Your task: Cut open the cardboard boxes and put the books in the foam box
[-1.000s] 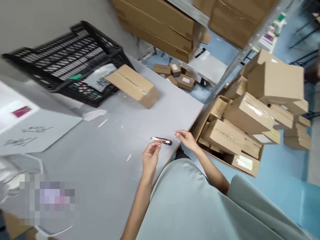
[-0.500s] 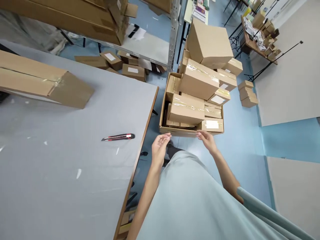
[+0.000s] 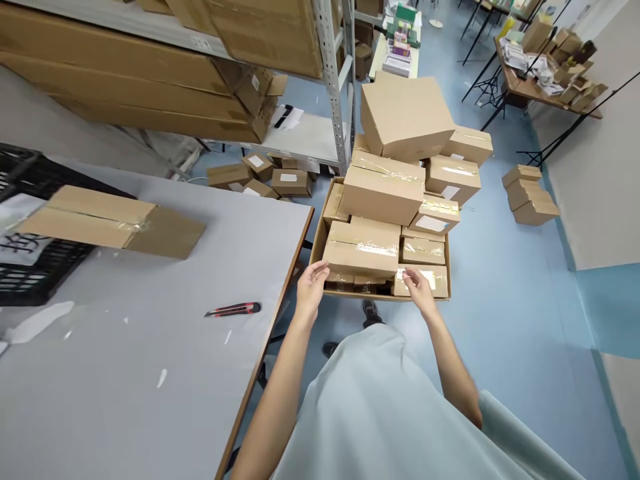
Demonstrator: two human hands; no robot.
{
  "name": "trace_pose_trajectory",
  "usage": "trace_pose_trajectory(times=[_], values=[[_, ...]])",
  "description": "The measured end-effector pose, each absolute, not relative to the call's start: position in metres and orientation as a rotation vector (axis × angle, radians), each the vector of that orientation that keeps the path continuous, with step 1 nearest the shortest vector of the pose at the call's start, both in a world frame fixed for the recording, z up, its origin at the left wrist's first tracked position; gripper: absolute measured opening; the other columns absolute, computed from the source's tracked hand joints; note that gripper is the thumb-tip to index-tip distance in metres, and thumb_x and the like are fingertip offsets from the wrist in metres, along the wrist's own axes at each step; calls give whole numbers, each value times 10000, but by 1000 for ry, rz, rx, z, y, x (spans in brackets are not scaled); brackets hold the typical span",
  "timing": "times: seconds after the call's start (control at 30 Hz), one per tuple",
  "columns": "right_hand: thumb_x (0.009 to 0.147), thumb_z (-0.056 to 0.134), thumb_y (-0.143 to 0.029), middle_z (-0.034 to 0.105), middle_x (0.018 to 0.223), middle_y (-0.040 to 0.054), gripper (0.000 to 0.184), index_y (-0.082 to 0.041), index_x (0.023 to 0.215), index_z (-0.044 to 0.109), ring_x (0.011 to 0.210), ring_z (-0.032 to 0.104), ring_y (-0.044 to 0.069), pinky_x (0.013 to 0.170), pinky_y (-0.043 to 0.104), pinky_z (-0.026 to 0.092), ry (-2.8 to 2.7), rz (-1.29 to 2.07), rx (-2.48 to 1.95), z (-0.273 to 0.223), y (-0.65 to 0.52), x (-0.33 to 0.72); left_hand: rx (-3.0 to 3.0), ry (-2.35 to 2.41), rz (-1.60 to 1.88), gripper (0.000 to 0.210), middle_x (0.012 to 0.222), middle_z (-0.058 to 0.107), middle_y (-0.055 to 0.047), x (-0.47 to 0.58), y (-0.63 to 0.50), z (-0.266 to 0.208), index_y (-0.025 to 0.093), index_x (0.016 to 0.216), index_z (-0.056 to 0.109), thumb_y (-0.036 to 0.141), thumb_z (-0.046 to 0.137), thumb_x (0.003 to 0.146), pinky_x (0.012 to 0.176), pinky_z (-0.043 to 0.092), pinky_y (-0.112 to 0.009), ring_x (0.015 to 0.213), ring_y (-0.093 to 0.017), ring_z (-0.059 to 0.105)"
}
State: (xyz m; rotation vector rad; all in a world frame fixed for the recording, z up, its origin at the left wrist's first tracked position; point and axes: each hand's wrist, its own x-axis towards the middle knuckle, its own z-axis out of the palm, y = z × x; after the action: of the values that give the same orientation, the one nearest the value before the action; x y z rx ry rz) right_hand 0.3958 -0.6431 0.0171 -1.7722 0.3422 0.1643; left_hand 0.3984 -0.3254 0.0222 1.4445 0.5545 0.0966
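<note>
A large open carton point(image 3: 316, 248) stands on the floor ahead, piled with several taped cardboard boxes. My left hand point(image 3: 312, 288) is at its front left corner, fingertips beside the lower left edge of a taped box point(image 3: 361, 248). Its fingers are slightly bent and hold nothing. My right hand point(image 3: 420, 292) is over the carton's front side, before a box with a white label point(image 3: 429, 276). Those fingers are loosely stretched and empty; whether they touch the box I cannot tell. A bigger plain box point(image 3: 407, 117) tops the pile.
On the grey table point(image 3: 150, 400) to the left lie a red and black utility knife point(image 3: 233, 309) and a long taped box point(image 3: 115, 223) by a black crate point(image 3: 40, 280). A metal shelf point(image 3: 336, 87) stands behind. Stacked boxes point(image 3: 530, 195) sit by the right wall.
The view has shifted and shows more of the shelf and crate. My hands have moved forward over the carton's front edge, towards the front boxes, and remain empty.
</note>
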Motion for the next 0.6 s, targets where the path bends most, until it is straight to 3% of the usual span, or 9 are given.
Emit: trace_pose_trajectory(times=[0.17, 0.3, 0.43, 0.5, 0.6], values=[[866, 726, -783, 687, 1542, 258, 878, -143, 1467, 703, 1408, 682, 410, 1188, 613, 553, 324, 96, -1789, 15, -662, 453, 1525, 584, 177, 465, 1512, 716, -199, 474, -336, 25, 182, 1303, 722, 401, 800, 900, 1307, 460, -538, 1476, -345, 648], [932, 675, -781, 489, 1747, 228, 1015, -138, 1697, 495, 1609, 501, 388, 1303, 565, 450, 261, -30, -1791, 33, -676, 523, 1626, 486, 210, 654, 1718, 542, -179, 552, -343, 45, 200, 1547, 611, 497, 752, 982, 1344, 409, -514, 1608, -357, 513], [931, 647, -822, 292, 1854, 176, 1151, -131, 1790, 316, 1710, 342, 366, 1380, 511, 337, 252, 4, -1747, 48, -676, 593, 1754, 482, 127, 764, 1774, 462, -184, 633, -352, 60, 182, 1623, 558, 551, 744, 981, 1381, 320, -469, 1680, -361, 398], [909, 652, -840, 250, 1866, 163, 1188, -132, 1796, 300, 1730, 295, 352, 1404, 502, 278, 282, 71, -1718, 52, -670, 615, 1788, 458, 106, 688, 1717, 538, -199, 660, -357, 61, 180, 1561, 616, 535, 725, 983, 1361, 348, -483, 1642, -365, 459], [875, 659, -868, 256, 1862, 166, 1212, -119, 1776, 351, 1742, 263, 335, 1416, 483, 236, 277, 119, -1704, 53, -664, 626, 1823, 359, 146, 490, 1433, 763, -203, 676, -364, 60, 180, 1354, 735, 504, 682, 990, 1253, 482, -534, 1410, -370, 685]])
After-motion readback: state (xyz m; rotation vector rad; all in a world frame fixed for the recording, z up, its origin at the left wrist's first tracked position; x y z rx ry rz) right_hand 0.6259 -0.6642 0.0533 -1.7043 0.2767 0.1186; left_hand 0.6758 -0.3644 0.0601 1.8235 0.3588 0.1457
